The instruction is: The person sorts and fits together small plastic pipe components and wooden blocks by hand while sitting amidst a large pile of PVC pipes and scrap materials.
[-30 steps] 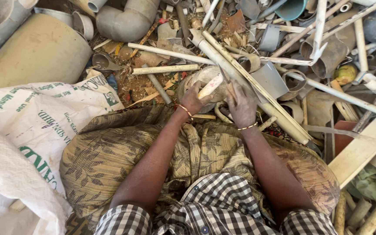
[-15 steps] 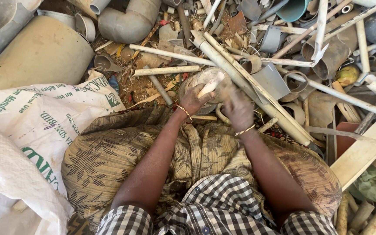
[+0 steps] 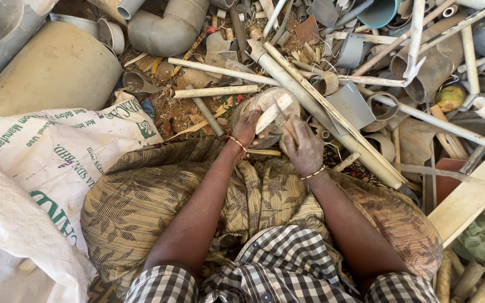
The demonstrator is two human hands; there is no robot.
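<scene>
Both hands have drawn nearer the lap since the earlier frame. The left hand (image 3: 246, 128) grips the rim of a round grey dish (image 3: 265, 104); the right hand (image 3: 303, 147) is closed around a thin stick against it. The dish, just past the knees, looks light, stiff and brittle, best held by its rim. Long pipes (image 3: 332, 120) and scrap crowd its right; a sack (image 3: 57, 163) lies left.

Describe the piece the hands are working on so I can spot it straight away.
Start at the big tan drum upper left, then move right across the scrap to the two hands, left hand and right hand. Between them is a pale flat strip lying against a round dusty bowl-like piece. Unlike the long pipes beside it, it is short and flat.
</scene>
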